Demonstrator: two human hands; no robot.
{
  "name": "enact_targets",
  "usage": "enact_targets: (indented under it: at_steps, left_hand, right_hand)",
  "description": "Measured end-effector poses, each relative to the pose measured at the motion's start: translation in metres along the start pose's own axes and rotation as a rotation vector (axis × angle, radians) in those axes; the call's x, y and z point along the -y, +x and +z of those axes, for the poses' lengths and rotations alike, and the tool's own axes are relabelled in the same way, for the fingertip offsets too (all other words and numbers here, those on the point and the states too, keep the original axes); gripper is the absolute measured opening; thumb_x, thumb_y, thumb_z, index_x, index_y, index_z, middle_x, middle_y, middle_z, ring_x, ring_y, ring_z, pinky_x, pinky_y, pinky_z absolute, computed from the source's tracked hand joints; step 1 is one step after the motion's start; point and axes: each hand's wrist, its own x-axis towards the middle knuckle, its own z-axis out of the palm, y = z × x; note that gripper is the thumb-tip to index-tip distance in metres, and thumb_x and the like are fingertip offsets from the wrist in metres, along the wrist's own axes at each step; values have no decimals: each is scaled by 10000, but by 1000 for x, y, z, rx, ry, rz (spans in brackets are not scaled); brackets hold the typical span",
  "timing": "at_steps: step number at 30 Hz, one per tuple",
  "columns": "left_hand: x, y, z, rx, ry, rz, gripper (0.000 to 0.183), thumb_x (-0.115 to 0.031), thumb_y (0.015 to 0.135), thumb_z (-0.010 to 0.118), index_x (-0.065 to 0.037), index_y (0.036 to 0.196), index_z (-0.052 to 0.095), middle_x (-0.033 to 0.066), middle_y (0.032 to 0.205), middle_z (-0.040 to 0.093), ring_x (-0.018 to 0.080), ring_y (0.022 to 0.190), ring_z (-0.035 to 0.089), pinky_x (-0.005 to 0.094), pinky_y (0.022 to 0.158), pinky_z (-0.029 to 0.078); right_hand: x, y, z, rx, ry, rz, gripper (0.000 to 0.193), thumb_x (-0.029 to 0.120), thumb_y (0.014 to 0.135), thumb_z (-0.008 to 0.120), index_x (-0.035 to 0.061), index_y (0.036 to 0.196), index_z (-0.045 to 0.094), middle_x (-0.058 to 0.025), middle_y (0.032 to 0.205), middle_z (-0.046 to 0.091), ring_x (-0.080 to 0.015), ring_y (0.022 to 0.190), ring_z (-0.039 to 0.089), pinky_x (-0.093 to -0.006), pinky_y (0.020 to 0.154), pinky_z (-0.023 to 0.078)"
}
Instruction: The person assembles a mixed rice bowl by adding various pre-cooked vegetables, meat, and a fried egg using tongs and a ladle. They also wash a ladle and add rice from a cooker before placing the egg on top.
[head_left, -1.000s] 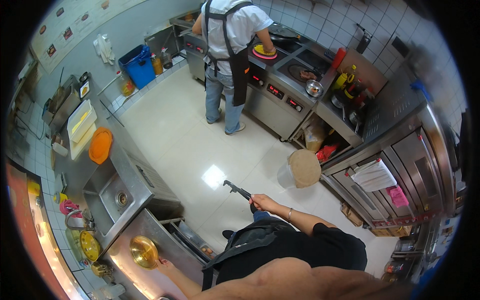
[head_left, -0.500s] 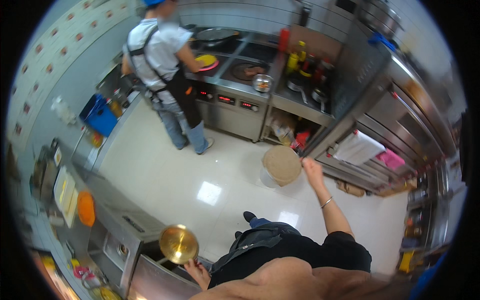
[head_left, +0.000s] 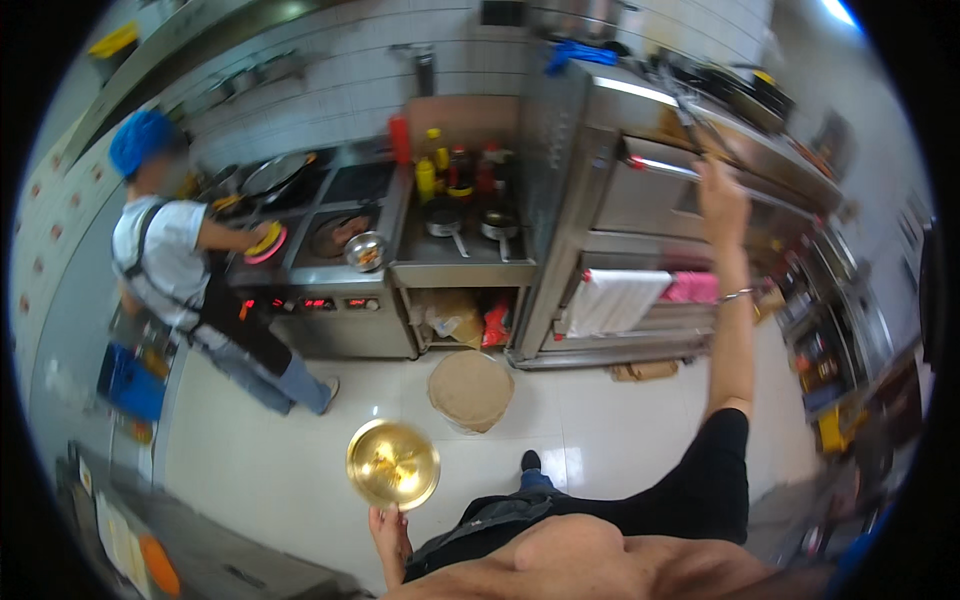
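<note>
My left hand (head_left: 390, 537), low in the view, grips the near rim of a shiny gold-coloured metal bowl (head_left: 375, 470). Bright reflections inside the bowl make it hard to tell whether it holds anything. Far to the right, my right hand (head_left: 723, 205) is raised in front of the tall steel oven (head_left: 615, 190). Its fingers are closed around dark metal tongs (head_left: 688, 118), whose arms point up toward the oven top. Several pans (head_left: 740, 98) rest up there, close to the tongs' tips.
A co-worker (head_left: 185, 265) in a blue cap stands at the stove (head_left: 335, 275) on the left, holding a yellow and pink item. A round-lidded bin (head_left: 470, 392) stands on the floor ahead. White (head_left: 618, 303) and pink (head_left: 692, 288) towels hang on the oven. Sauce bottles (head_left: 458, 170) and saucepans (head_left: 445, 217) occupy the counter.
My right hand has swung up from above the bin to the oven top with the tongs. The bowl has moved away from the sink side, and my view has turned right.
</note>
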Motion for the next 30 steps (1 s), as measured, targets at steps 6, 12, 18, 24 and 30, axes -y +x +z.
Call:
enact_targets:
  at_steps: [6,12,18,24,30]
  left_hand:
    - [45,22,127,-28,-106,-100,288,-82,831,598,-79,1099,492,-2,873,582,68,691,534,182,550,411]
    - [64,12,190,-101,-166,-53,283,-96,817,625,-97,1073,506,-10,831,588,69,682,550,181,546,413]
    - [74,11,183,-267,-343,35,233,-78,827,604,-84,1035,497,24,803,608,111,670,584,182,515,417]
    - [75,-18,105,-616,-473,202,176,-87,843,585,-84,986,482,37,800,573,123,693,568,194,509,405]
    - [89,-79,-32,-918,-646,332,174,-82,853,570,-111,1002,486,31,839,582,119,707,577,192,514,402]
  right_hand:
    - [-208,181,132,194,-304,-188,293,236,929,414,69,1120,561,-142,1095,578,-311,981,558,-379,842,451]
    - [-194,242,222,200,22,-226,366,412,856,512,88,873,681,-128,865,658,-314,782,642,-418,643,522]
    - [-243,291,311,141,144,-459,436,465,798,561,60,916,674,-149,904,655,-322,858,631,-478,736,493]
    - [-46,116,160,-366,655,-481,272,108,913,481,25,1164,544,-130,1129,584,-239,1071,545,-357,866,484]
    - [210,-180,84,503,1230,-594,164,3,789,586,34,946,621,-111,878,594,-270,877,536,-375,809,416]
